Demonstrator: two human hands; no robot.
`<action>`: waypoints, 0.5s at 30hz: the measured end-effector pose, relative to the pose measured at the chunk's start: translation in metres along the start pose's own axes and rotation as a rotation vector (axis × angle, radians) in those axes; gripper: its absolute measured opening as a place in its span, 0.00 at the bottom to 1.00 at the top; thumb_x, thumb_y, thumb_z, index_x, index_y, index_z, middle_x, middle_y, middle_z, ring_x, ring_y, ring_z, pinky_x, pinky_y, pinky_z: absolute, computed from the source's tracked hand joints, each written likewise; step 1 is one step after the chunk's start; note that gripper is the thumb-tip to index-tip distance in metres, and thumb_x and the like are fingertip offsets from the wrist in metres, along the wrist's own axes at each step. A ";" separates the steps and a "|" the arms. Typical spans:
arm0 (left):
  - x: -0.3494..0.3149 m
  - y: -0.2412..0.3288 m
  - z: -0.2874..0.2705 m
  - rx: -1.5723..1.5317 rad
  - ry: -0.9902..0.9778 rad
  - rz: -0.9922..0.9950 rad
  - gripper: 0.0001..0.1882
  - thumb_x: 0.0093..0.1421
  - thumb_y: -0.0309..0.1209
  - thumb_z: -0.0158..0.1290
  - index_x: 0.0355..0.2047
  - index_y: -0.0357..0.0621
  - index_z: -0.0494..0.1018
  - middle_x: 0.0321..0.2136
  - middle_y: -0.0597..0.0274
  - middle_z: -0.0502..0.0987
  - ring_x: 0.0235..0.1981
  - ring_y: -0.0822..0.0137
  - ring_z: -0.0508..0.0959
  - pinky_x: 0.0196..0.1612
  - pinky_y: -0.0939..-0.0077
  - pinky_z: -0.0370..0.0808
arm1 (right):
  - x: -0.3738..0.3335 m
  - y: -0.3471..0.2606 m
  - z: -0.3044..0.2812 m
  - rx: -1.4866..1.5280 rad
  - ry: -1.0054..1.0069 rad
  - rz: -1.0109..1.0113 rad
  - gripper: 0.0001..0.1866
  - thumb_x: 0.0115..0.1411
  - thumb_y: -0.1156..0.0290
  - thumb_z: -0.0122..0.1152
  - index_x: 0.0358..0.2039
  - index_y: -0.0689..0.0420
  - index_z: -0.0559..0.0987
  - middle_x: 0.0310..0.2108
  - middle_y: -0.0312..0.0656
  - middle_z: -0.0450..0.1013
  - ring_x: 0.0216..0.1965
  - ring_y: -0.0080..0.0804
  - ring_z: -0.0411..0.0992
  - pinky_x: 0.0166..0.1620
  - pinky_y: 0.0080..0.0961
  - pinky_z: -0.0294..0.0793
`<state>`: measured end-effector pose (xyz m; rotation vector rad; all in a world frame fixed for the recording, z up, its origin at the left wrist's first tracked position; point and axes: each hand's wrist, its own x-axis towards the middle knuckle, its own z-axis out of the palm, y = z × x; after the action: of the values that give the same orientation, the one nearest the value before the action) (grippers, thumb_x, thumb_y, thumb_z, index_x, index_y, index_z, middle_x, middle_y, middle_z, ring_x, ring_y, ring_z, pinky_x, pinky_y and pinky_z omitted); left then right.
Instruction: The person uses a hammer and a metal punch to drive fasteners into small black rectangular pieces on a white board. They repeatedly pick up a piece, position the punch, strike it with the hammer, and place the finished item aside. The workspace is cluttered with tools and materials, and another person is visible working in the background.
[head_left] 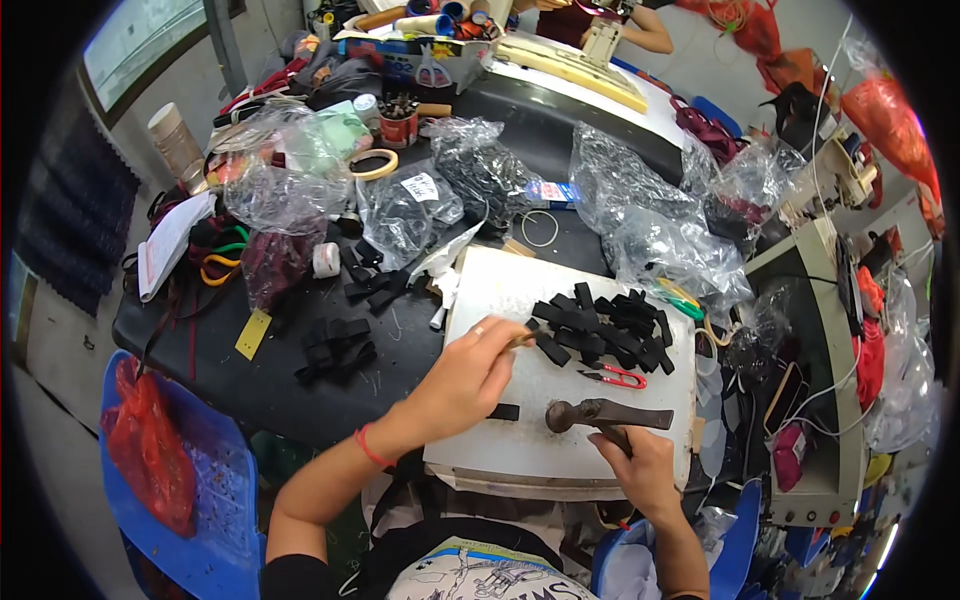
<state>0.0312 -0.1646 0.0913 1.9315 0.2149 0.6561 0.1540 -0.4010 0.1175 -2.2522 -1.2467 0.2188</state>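
Dial centred on the white board (495, 285), twelve being the far side.

Edges and room: board on black table (405, 345), its near edge toward the person. Bare surface along that edge from five to seven o'clock, and again at eleven toward the far corner. Far side bounded by clear plastic bags (650, 240) at one o'clock; scissors with green on the handle (682, 298) lie at the edge at two.

Hands, two. Right hand (643, 468), at four o'clock: fingers closed round the handle of the hammer (643, 416), whose head lies crosswise above the board; contact with it cannot be told. Left hand (470, 372), at ten: thumb and fingers pinched nearly together on a small item, kind unclear.

Count: hammer, one. Red-handled snips (618, 376), one, at three. Single black strip (505, 411), one, lying flat at seven, near the left hand. Heap of black pieces (610, 330), one, at one to two, overlapping, pieces uncountable. Second black heap (337, 352), one, on the table at nine. Yellow card (252, 335), one, farther out at nine.
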 end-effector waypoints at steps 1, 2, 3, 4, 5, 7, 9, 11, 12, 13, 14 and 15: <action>0.012 -0.007 0.003 0.095 -0.086 0.072 0.12 0.57 0.19 0.50 0.42 0.39 0.71 0.36 0.56 0.73 0.33 0.62 0.73 0.40 0.68 0.71 | -0.002 0.002 0.004 0.042 0.021 0.040 0.10 0.54 0.69 0.68 0.31 0.62 0.78 0.15 0.43 0.71 0.16 0.30 0.71 0.22 0.26 0.66; 0.024 -0.019 0.008 0.191 -0.170 0.147 0.13 0.55 0.19 0.51 0.42 0.40 0.71 0.36 0.56 0.73 0.35 0.59 0.72 0.41 0.66 0.70 | -0.004 0.004 0.007 0.083 0.045 0.077 0.11 0.54 0.69 0.68 0.30 0.62 0.77 0.14 0.43 0.70 0.15 0.29 0.70 0.21 0.26 0.65; 0.033 -0.026 0.011 0.287 -0.253 0.224 0.14 0.54 0.19 0.51 0.42 0.41 0.71 0.37 0.57 0.73 0.36 0.57 0.71 0.43 0.64 0.69 | -0.006 0.007 0.010 0.117 0.018 0.123 0.11 0.54 0.68 0.68 0.30 0.62 0.78 0.16 0.45 0.72 0.16 0.32 0.71 0.22 0.27 0.66; 0.041 -0.028 0.013 0.313 -0.322 0.169 0.14 0.52 0.21 0.54 0.41 0.42 0.72 0.38 0.58 0.74 0.39 0.53 0.69 0.46 0.62 0.67 | -0.010 0.011 0.013 0.150 -0.007 0.175 0.11 0.54 0.67 0.68 0.30 0.63 0.78 0.17 0.46 0.73 0.16 0.35 0.72 0.22 0.28 0.68; 0.045 -0.035 0.015 0.346 -0.314 0.194 0.14 0.52 0.21 0.55 0.40 0.42 0.72 0.38 0.58 0.74 0.39 0.54 0.69 0.45 0.63 0.68 | -0.012 0.013 0.015 0.184 -0.032 0.226 0.12 0.55 0.67 0.68 0.30 0.63 0.78 0.19 0.48 0.74 0.17 0.38 0.73 0.23 0.29 0.69; 0.050 -0.048 0.017 0.407 -0.302 0.244 0.13 0.52 0.23 0.57 0.39 0.42 0.73 0.37 0.58 0.74 0.38 0.55 0.70 0.44 0.64 0.68 | -0.011 0.013 0.015 0.232 -0.037 0.243 0.13 0.55 0.66 0.67 0.30 0.64 0.77 0.15 0.46 0.71 0.15 0.32 0.70 0.22 0.27 0.67; 0.049 -0.047 0.017 0.407 -0.279 0.235 0.10 0.54 0.27 0.58 0.37 0.41 0.74 0.32 0.59 0.76 0.36 0.57 0.71 0.42 0.66 0.69 | -0.012 0.017 0.017 0.288 -0.043 0.284 0.13 0.56 0.66 0.67 0.29 0.64 0.77 0.14 0.44 0.70 0.14 0.29 0.69 0.21 0.27 0.66; 0.040 -0.023 0.006 0.340 -0.279 0.139 0.09 0.55 0.28 0.59 0.36 0.41 0.74 0.29 0.60 0.76 0.34 0.58 0.72 0.40 0.66 0.70 | -0.008 0.019 0.015 0.337 -0.060 0.340 0.14 0.56 0.65 0.67 0.29 0.65 0.76 0.12 0.42 0.66 0.14 0.25 0.66 0.20 0.25 0.64; 0.034 -0.012 -0.001 0.287 -0.311 -0.019 0.09 0.56 0.31 0.59 0.35 0.41 0.75 0.26 0.60 0.76 0.32 0.58 0.74 0.37 0.66 0.71 | -0.006 0.017 0.013 0.366 -0.073 0.387 0.14 0.56 0.65 0.67 0.29 0.65 0.76 0.11 0.41 0.66 0.14 0.24 0.65 0.20 0.25 0.64; 0.028 -0.009 -0.009 0.276 -0.360 -0.099 0.09 0.56 0.31 0.59 0.35 0.41 0.74 0.26 0.59 0.76 0.32 0.57 0.74 0.37 0.66 0.71 | -0.003 0.013 0.013 0.397 -0.094 0.418 0.14 0.56 0.65 0.67 0.29 0.65 0.76 0.11 0.41 0.65 0.14 0.24 0.65 0.20 0.24 0.63; 0.021 -0.007 -0.016 0.263 -0.406 -0.180 0.09 0.56 0.31 0.59 0.35 0.41 0.74 0.26 0.59 0.76 0.31 0.57 0.74 0.36 0.65 0.71 | -0.006 0.021 0.017 0.354 -0.069 0.356 0.13 0.57 0.67 0.65 0.24 0.63 0.74 0.11 0.34 0.68 0.12 0.19 0.67 0.17 0.19 0.63; 0.015 -0.007 -0.020 0.247 -0.450 -0.261 0.09 0.56 0.31 0.59 0.35 0.41 0.74 0.26 0.59 0.75 0.31 0.57 0.74 0.36 0.65 0.72 | -0.011 0.023 0.017 0.335 -0.064 0.358 0.13 0.57 0.67 0.65 0.24 0.63 0.74 0.11 0.34 0.68 0.12 0.18 0.66 0.17 0.19 0.63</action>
<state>0.0336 -0.1394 0.0969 2.1825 0.2659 0.0139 0.1585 -0.4133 0.0895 -2.1645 -0.7582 0.5909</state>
